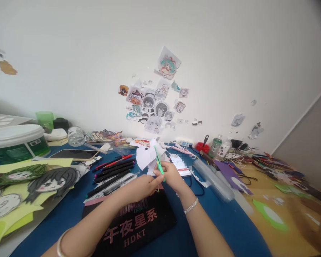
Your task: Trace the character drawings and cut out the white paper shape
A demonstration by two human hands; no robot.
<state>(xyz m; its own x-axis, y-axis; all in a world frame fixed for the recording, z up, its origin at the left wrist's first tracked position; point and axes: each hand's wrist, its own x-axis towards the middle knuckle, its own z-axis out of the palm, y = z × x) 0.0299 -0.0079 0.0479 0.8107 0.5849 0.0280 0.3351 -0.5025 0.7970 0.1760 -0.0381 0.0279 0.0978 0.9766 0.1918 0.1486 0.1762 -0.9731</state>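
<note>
Near the middle of the head view, a green cutter or pair of scissors (158, 161) stands upright in front of white paper (144, 157). My right hand (169, 174) is closed around its lower part. My left hand (149, 184) is closed and meets the right hand at the bottom of the green tool. Below them lies a black printed pouch or mat (139, 225), partly covered by my left forearm. To the left is a row of black markers (115, 169).
A phone (75, 154), a white-lidded tub (16, 142) and drawn cut-outs (53, 180) lie left. On the right are a clear plastic roll (214, 180), bottles (216, 146), a purple sheet (232, 176) and paper scraps. Stickers (162, 109) cover part of the wall.
</note>
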